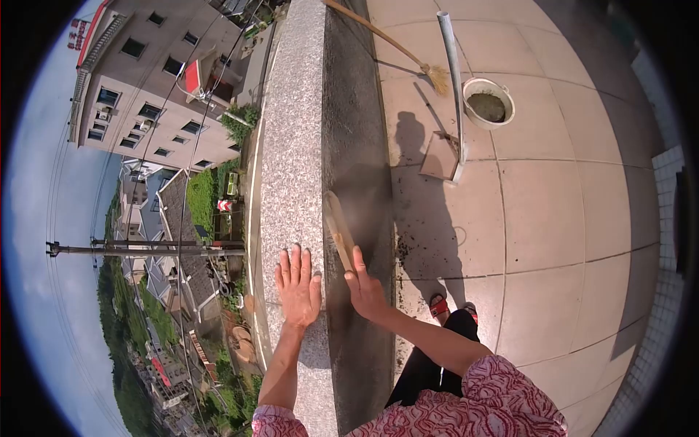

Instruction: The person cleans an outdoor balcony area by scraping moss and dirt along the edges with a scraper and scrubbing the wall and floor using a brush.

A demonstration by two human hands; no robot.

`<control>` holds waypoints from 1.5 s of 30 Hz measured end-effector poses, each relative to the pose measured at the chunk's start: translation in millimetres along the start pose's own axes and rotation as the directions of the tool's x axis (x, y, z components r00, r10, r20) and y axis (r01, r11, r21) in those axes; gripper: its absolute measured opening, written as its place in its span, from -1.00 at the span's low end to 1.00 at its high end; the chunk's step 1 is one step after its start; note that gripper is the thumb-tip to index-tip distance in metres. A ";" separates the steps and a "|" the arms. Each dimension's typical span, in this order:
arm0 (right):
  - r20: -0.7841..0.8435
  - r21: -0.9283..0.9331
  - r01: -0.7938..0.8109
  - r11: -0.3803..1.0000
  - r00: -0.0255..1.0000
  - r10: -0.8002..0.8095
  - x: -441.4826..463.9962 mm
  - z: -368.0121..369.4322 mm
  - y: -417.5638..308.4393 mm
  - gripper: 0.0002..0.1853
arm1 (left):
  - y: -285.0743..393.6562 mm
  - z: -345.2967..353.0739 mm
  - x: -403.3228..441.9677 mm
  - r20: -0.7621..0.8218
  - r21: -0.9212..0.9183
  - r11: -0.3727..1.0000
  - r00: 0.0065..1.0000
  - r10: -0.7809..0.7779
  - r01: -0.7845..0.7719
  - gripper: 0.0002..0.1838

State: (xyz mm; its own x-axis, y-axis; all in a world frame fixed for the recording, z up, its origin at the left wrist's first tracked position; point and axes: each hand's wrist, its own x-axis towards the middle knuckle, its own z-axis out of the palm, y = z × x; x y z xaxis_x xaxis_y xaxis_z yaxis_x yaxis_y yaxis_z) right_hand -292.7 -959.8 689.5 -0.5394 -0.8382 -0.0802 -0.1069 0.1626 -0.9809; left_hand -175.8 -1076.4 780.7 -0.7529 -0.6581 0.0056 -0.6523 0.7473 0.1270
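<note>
My left hand (297, 288) lies flat on the speckled granite top (293, 146) of a low wall, its fingers spread and holding nothing. My right hand (368, 295) is closed around the near end of a long, narrow wooden brush (342, 231). The brush lies against the wall's dark grey side face (358, 131), just beside the granite edge. Short bristles seem to show along its left side, though they are hard to make out. Damp-looking darker patches mark the grey face near the brush.
A straw broom (435, 76) leans toward the wall. On the tiled floor (542, 211) stand a long-handled dustpan (442, 156) and a white bucket (507, 109) with grey material inside. Dark crumbs (405, 247) lie along the wall's foot. Beyond the wall is a drop toward buildings (145, 95).
</note>
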 end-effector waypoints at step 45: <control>-0.001 0.046 -0.142 0.989 0.990 0.142 664.2 -181.2 -69.3 -0.31 | 6.6 8.6 176.5 -0.052 -0.064 0.996 0.997 -0.059 0.055 -0.53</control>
State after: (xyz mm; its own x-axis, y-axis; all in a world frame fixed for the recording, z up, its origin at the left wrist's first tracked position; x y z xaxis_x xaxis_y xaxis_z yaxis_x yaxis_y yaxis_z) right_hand -794.9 -1433.5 736.3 -0.5501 -0.8060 -0.2184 0.0090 0.2558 -0.9667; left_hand -313.8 -1186.9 774.0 -0.7076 -0.7049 0.0498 -0.6861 0.7022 0.1901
